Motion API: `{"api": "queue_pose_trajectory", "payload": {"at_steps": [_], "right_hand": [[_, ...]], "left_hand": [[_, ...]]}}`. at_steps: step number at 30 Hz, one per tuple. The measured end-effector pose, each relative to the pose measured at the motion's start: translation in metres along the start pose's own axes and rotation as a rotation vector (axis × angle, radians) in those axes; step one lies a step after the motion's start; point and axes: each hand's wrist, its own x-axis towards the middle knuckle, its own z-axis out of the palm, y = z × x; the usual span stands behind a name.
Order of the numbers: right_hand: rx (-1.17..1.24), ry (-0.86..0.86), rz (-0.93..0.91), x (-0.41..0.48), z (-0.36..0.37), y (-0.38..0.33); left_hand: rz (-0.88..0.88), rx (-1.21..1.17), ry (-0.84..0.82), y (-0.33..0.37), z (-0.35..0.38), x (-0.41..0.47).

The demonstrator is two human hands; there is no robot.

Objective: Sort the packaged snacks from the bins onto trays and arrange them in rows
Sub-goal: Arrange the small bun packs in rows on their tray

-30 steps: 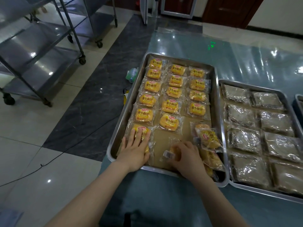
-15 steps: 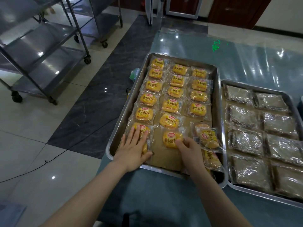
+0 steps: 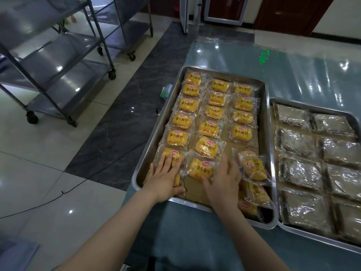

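A steel tray holds yellow packaged small breads in three rows. My left hand lies flat, fingers straight, on the nearest pack of the left row. My right hand rests with fingers spread against the right edge of the nearest pack in the middle row, thumb touching its near edge. A loose heap of the same yellow packs lies unsorted in the tray's near right corner, just right of my right hand.
A second steel tray to the right holds several dark snacks in clear wrappers. Both trays sit on a glossy blue-green table. Wheeled steel racks stand on the tiled floor at left, and a black cable runs across it.
My right hand carried a yellow pack from the tray's near edge up into the middle row and laid it flat there. My left hand stayed pressed on the left-row pack.
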Motion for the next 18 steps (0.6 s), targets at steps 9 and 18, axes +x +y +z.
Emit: {"api": "queue_pose_trajectory", "payload": {"at_steps": [9, 18], "right_hand": [[-0.255, -0.257, -0.4, 0.016, 0.026, 0.005], [-0.392, -0.36, -0.471, 0.025, 0.022, 0.001]], "left_hand": [[0.007, 0.027, 0.014, -0.002, 0.002, 0.0], [0.023, 0.117, 0.01, 0.009, -0.01, -0.001]]}}
